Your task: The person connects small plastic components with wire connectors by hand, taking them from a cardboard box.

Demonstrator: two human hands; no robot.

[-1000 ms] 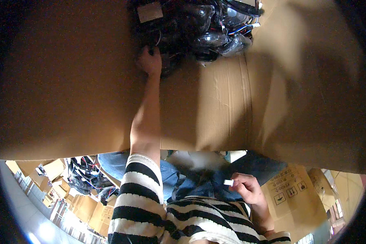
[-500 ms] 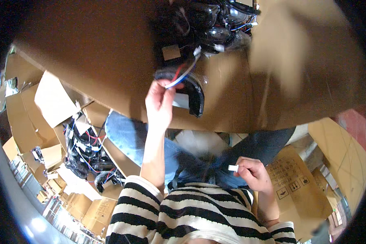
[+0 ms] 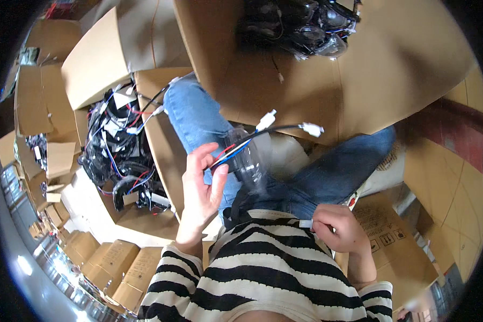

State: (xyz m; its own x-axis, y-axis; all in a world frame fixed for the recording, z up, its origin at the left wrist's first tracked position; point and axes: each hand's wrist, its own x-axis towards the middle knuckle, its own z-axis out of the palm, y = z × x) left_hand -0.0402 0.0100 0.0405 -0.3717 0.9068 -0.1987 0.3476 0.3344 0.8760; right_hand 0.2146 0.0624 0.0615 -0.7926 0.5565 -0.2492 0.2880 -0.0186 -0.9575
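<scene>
My left hand point(image 3: 203, 185) grips a bundle of red, white, blue and black wires point(image 3: 232, 152) between thumb and fingers. From it hangs a part wrapped in clear plastic point(image 3: 250, 170), blurred, over my lap. Two white plugs, one upright point(image 3: 266, 121) and one farther right point(image 3: 312, 129), sit at the far ends of the wires. My right hand point(image 3: 338, 227), lower and closer to my body, pinches a small white piece point(image 3: 306, 223); whether it is a plug or a tag I cannot make out.
Ahead, a large open carton point(image 3: 306, 96) holds black parts in clear plastic point(image 3: 300, 27). On my left another carton point(image 3: 158, 161) is full of wired black parts point(image 3: 115, 145). A printed carton point(image 3: 386, 236) lies at my right, with more boxes point(image 3: 110, 263) behind on the left.
My left hand has drawn the wires and the wrapped part out of the big carton, back over my lap. My right hand still holds the white piece. The view has turned somewhat.
</scene>
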